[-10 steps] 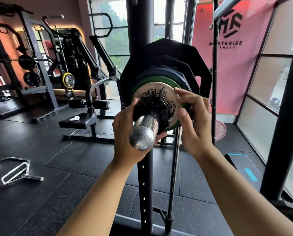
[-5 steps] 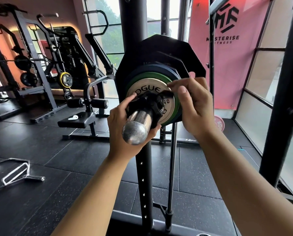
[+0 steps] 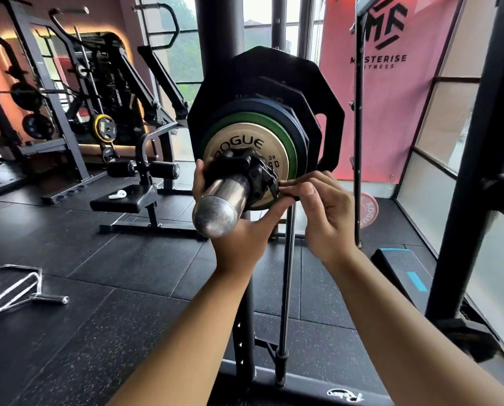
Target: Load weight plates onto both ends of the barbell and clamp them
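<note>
Head view: the barbell sleeve point(image 3: 224, 200), bright chrome with a rounded, scuffed end, projects toward the camera from beside the black rack upright point(image 3: 212, 39). Four plates sit stacked on it, touching one another. Innermost is a large black plate point(image 3: 318, 89) with an angular edge, then a blue plate point(image 3: 299, 124), a green plate point(image 3: 287, 136) and, outermost, a small cream plate point(image 3: 244, 142) lettered ROGUE. A black clamp point(image 3: 244, 168) rings the sleeve against the cream plate. The left hand point(image 3: 239, 232) cups sleeve and clamp from below, thumb up the clamp's left side, fingers curled underneath. The right hand point(image 3: 324, 212) pinches the clamp's lever at its right edge, thumb and forefinger together.
</note>
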